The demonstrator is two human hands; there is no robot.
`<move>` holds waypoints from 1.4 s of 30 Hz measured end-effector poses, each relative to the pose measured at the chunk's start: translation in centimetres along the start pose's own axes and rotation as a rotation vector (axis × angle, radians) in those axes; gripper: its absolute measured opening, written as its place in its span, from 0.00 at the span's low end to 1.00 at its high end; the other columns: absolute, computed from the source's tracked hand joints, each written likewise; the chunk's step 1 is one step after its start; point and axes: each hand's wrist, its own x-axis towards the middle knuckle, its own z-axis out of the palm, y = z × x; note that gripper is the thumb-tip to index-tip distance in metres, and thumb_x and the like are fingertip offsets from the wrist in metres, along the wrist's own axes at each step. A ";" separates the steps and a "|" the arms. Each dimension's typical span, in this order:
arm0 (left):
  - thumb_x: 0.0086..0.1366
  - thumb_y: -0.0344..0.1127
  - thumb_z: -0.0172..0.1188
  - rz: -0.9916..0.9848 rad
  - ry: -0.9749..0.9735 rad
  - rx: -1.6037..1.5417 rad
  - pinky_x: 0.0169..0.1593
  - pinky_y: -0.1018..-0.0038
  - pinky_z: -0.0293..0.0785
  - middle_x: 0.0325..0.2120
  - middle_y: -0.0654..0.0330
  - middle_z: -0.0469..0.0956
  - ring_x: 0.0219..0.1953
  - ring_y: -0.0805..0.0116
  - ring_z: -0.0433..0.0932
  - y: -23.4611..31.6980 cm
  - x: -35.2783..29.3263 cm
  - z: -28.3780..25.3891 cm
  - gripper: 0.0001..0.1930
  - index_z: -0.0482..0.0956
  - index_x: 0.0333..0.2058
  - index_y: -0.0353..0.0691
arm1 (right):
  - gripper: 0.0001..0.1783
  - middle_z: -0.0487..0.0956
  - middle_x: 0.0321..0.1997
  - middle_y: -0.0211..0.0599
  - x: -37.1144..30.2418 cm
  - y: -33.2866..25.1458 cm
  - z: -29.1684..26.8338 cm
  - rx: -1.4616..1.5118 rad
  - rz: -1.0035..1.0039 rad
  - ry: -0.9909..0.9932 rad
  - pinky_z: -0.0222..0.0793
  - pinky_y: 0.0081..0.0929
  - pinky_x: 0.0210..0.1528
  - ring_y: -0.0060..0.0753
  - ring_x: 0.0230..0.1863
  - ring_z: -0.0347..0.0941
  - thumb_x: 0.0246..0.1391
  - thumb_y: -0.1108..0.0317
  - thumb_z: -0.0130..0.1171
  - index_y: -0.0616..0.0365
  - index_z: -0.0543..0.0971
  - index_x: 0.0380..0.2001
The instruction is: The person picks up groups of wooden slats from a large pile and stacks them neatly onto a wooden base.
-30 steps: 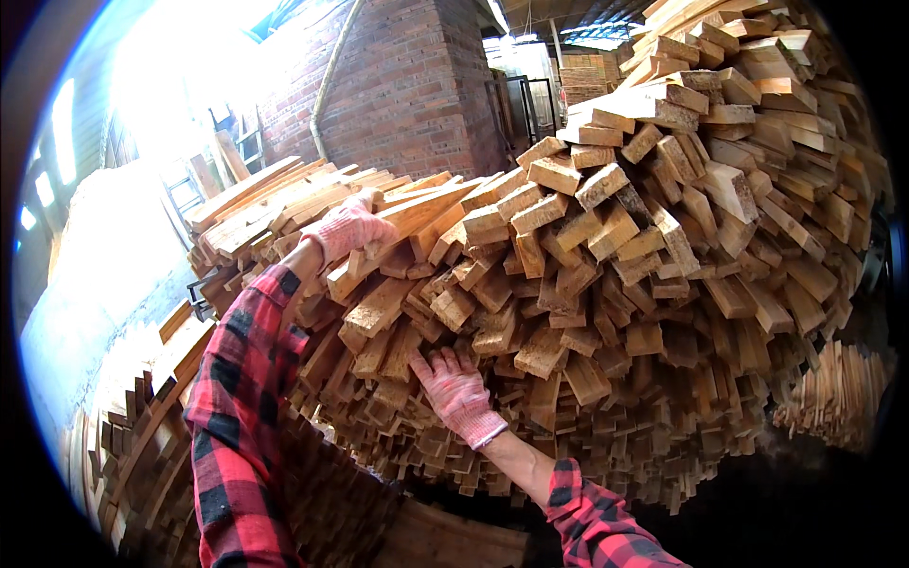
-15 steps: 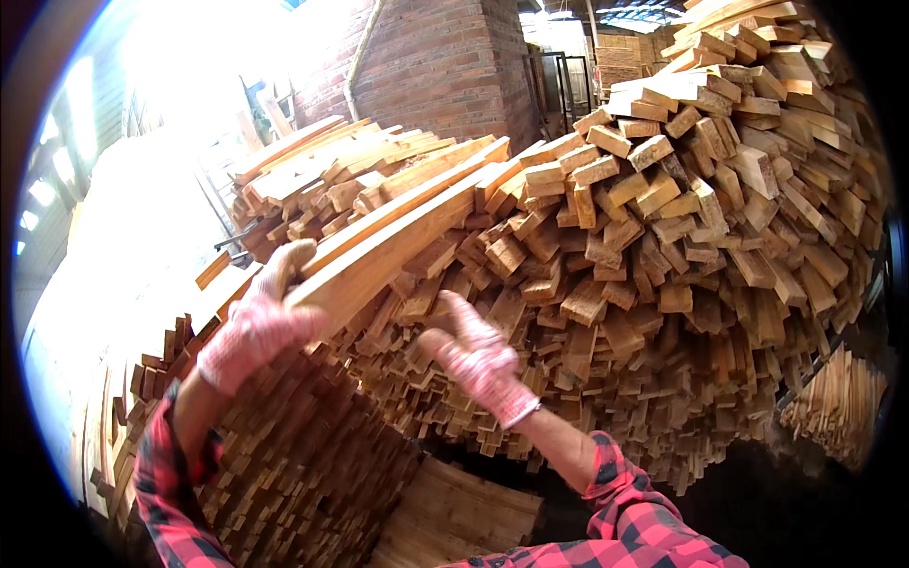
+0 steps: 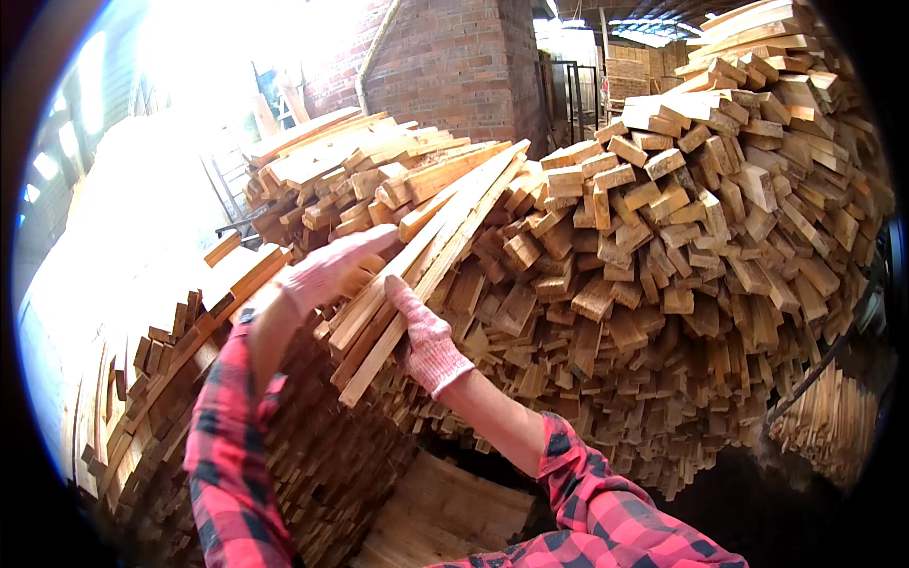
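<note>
Several long, pale wooden slats [image 3: 438, 256] lie side by side in a loose bundle, tilted with their near ends toward me and their far ends at the stack ahead. My right hand [image 3: 431, 348], in a pink-and-white knit glove, grips the bundle from its right side near the close end. The thumb rests on top; the other fingers are hidden behind the wood. Along the bundle's left side is my gloved left hand [image 3: 331, 270], its upper fingers stretched out flat toward the far end. Whether its palm touches the slats cannot be made out.
A large stack of cut boards [image 3: 644, 256] rises ahead and to the right. More planks [image 3: 331, 175] are piled behind the bundle. At lower left stands another stack of slats [image 3: 294, 454], beside a flat wooden panel [image 3: 454, 511]. A brick pillar [image 3: 445, 71] stands behind.
The timber has turned to show several slats side by side. My right hand has moved left and closed on them. My left hand has shifted right, from gripping the near end to stretched fingers.
</note>
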 end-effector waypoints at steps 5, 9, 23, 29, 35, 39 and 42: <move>0.73 0.39 0.54 0.002 -0.203 -0.148 0.66 0.69 0.68 0.57 0.58 0.76 0.61 0.70 0.72 -3.0 4.9 4.7 0.20 0.76 0.61 0.42 | 0.24 0.81 0.55 0.33 1.9 -1.2 -3.1 -0.139 -0.189 -0.056 0.79 0.42 0.55 0.33 0.54 0.78 0.58 0.55 0.70 0.53 0.80 0.55; 0.70 0.30 0.55 -0.091 -0.303 -0.230 0.72 0.68 0.60 0.64 0.57 0.72 0.68 0.67 0.67 -3.8 3.1 5.8 0.21 0.77 0.61 0.45 | 0.22 0.70 0.71 0.40 -3.1 -0.5 -1.9 -0.261 -0.063 0.021 0.55 0.27 0.76 0.30 0.71 0.65 0.72 0.65 0.50 0.65 0.72 0.64; 0.53 0.54 0.78 -0.378 0.012 -0.286 0.63 0.66 0.70 0.52 0.54 0.76 0.56 0.66 0.73 -2.9 -19.2 10.3 0.49 0.62 0.64 0.35 | 0.23 0.77 0.57 0.32 -12.7 10.3 -10.3 -0.509 -0.024 -0.304 0.68 0.24 0.60 0.26 0.57 0.72 0.60 0.66 0.62 0.63 0.78 0.57; 0.45 0.46 0.84 -0.292 0.288 -0.596 0.66 0.65 0.65 0.60 0.53 0.67 0.61 0.63 0.68 -7.9 -23.4 19.5 0.54 0.59 0.65 0.36 | 0.27 0.83 0.50 0.33 -16.7 14.0 -15.2 -0.572 0.323 0.063 0.74 0.27 0.55 0.24 0.50 0.78 0.56 0.57 0.73 0.61 0.81 0.54; 0.51 0.45 0.80 -0.212 0.299 -0.768 0.68 0.65 0.62 0.59 0.54 0.70 0.61 0.63 0.69 -10.5 -21.3 24.2 0.51 0.59 0.67 0.34 | 0.51 0.78 0.58 0.39 -18.6 12.9 -18.4 -0.562 0.137 0.076 0.74 0.35 0.61 0.33 0.57 0.76 0.40 0.63 0.83 0.62 0.65 0.65; 0.53 0.40 0.75 -0.335 0.136 -1.137 0.57 0.68 0.73 0.50 0.59 0.78 0.50 0.68 0.77 -11.6 -14.4 24.7 0.40 0.67 0.63 0.35 | 0.55 0.74 0.62 0.42 -21.9 15.2 -23.9 -0.904 0.014 0.273 0.68 0.36 0.66 0.36 0.63 0.70 0.36 0.65 0.84 0.60 0.60 0.65; 0.55 0.41 0.72 -0.392 0.265 -1.123 0.53 0.63 0.78 0.49 0.59 0.79 0.46 0.63 0.80 -15.5 -17.8 28.9 0.39 0.66 0.63 0.38 | 0.58 0.74 0.62 0.45 -23.4 14.1 -26.8 -1.324 0.084 0.282 0.67 0.37 0.67 0.40 0.63 0.71 0.34 0.60 0.84 0.61 0.59 0.65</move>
